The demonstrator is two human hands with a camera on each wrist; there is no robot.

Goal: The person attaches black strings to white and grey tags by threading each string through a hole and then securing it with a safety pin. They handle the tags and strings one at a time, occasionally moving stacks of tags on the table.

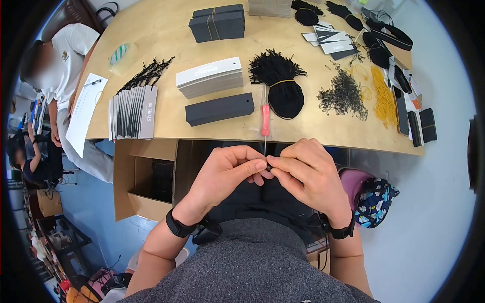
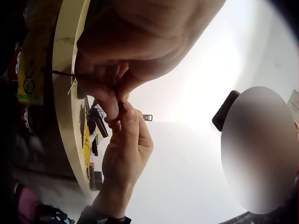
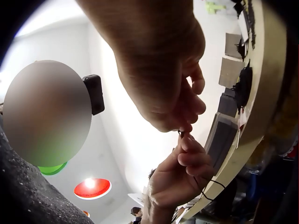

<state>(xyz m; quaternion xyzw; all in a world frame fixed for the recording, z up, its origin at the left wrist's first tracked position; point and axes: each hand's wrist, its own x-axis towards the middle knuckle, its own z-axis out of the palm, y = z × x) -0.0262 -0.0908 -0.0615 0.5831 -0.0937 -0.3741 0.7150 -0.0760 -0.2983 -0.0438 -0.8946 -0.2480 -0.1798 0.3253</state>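
Note:
My left hand point(image 1: 230, 169) and right hand point(image 1: 310, 174) meet over the lap, just off the table's front edge. Both pinch one small black piece point(image 1: 269, 168) between thumb and fingertips, which cover most of it; I cannot tell its kind. In the right wrist view, a thin black cord point(image 3: 217, 184) loops out past the left hand's fingers. Straight ahead of the fingertips, a red-handled tool point(image 1: 265, 121) lies on the table, its thin metal shaft point(image 1: 265, 147) sticking out over the edge toward them.
On the table point(image 1: 212, 50) stand grey tag stacks point(image 1: 209, 76), a black box-shaped stack point(image 1: 220, 109), strung tags point(image 1: 134, 113), a banded black cord bundle point(image 1: 286, 98), black pins point(image 1: 343, 96) and yellow loops point(image 1: 382, 96). Beneath it is a cardboard box point(image 1: 146, 199). Someone sits at left point(image 1: 76, 45).

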